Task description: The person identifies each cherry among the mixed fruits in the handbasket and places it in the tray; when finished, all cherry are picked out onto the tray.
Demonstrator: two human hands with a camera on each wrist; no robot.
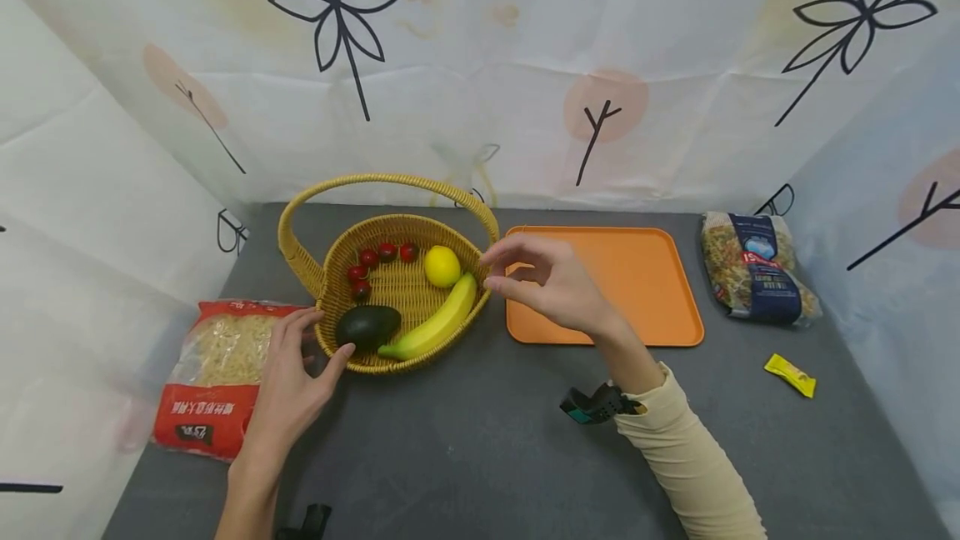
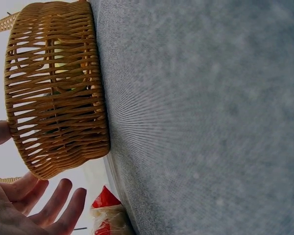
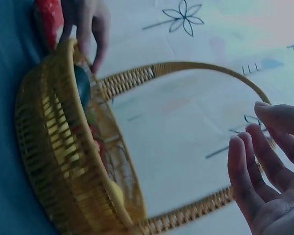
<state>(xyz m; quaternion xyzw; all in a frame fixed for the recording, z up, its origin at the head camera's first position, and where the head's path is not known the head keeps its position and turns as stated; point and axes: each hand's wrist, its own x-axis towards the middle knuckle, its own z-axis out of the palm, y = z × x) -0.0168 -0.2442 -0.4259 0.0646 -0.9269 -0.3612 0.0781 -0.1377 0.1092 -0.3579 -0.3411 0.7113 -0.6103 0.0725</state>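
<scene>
A yellow wicker basket (image 1: pixel 405 286) with a tall arched handle (image 1: pixel 390 179) stands on the grey table. Inside lie a dark avocado (image 1: pixel 367 327), a banana (image 1: pixel 435 325), a yellow lemon (image 1: pixel 442 266) and several red cherries (image 1: pixel 387 252). My left hand (image 1: pixel 296 390) spans the basket's left front edge, its thumb at the rim near the avocado; the left wrist view shows loosely spread fingers (image 2: pixel 63 208) against and beside the wicker side. At the basket's right, my right hand (image 1: pixel 558 282) hovers near the handle's base, fingers gently bent and holding nothing.
Left of the basket lies a red-and-clear pasta bag (image 1: pixel 217 377), partly behind my left hand. An orange tray (image 1: pixel 630 273) sits to the right, beneath my right hand. Further right are a blue-labelled pasta bag (image 1: pixel 757 269) and a small yellow packet (image 1: pixel 791 375). Patterned cloth (image 1: pixel 480 123) hangs behind.
</scene>
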